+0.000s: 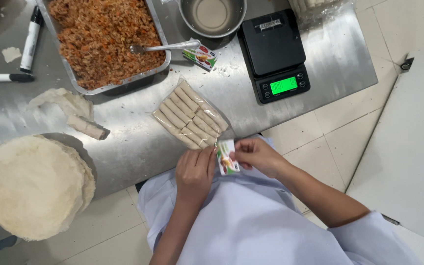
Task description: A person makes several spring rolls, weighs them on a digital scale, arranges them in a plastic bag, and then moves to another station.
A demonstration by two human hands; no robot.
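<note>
- My left hand (194,169) and my right hand (255,156) pinch a small printed label (227,158) between them, fingers closed on its two long edges, just off the near edge of the steel worktop (133,142).
- The label sits just beside the near corner of a clear plastic bag (191,115) of spring rolls, which lies flat on the worktop right in front of me.
- As I judge it, the rolling and bagging for this pack is done: the bag holds a neat row of pale, slim rolls. The label is not on the bag yet.
- More work seems left: a metal tray (159,34) is full of crumbly orange-brown filling with a spoon (165,47) resting in it, and a thick round stack of thin, floury wrappers (30,186) waits to my left.
- One loose finished roll (88,127) lies on a torn wrapper nearby.
- Further labels (200,55) lie by the tray, near a steel bowl (212,17).
- A black scale (274,55) with a lit green display stands apart, bare.
- Two markers (29,41) lie at the far left.
</note>
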